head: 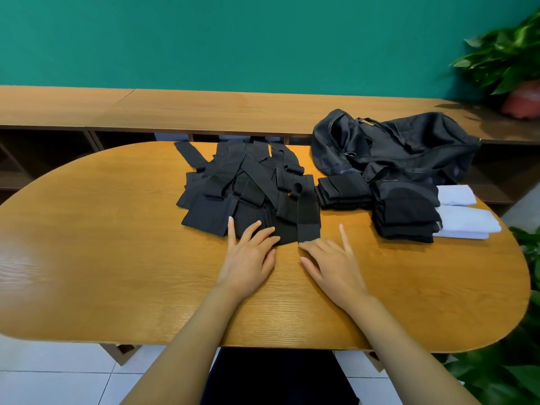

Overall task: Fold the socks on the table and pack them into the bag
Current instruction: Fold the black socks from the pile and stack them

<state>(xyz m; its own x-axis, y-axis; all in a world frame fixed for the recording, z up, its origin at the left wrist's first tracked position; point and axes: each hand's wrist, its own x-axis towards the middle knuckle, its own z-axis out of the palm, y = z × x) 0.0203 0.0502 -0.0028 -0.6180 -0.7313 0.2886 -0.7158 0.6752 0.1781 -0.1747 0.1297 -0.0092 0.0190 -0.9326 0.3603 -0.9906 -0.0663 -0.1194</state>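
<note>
Flat black socks (242,182) lie heaped on a glossy oval wood table (117,258). The left hand (251,255) rests spread on their near edge. The right hand (330,261), fingers spread flat, touches one sock's end.

a homelike room
an oval wooden table (117,258) is standing on white floor tiles (58,375); a low shelf unit (204,109) carrying a potted plant (508,59) is running along a teal wall (233,39)

A loose pile of black socks (248,185) lies mid-way on an oval wooden table (117,258); stacks of folded black socks (406,217) to its right, folded white socks (464,220) beyond, black fabric bag (409,141) behind them.
</note>
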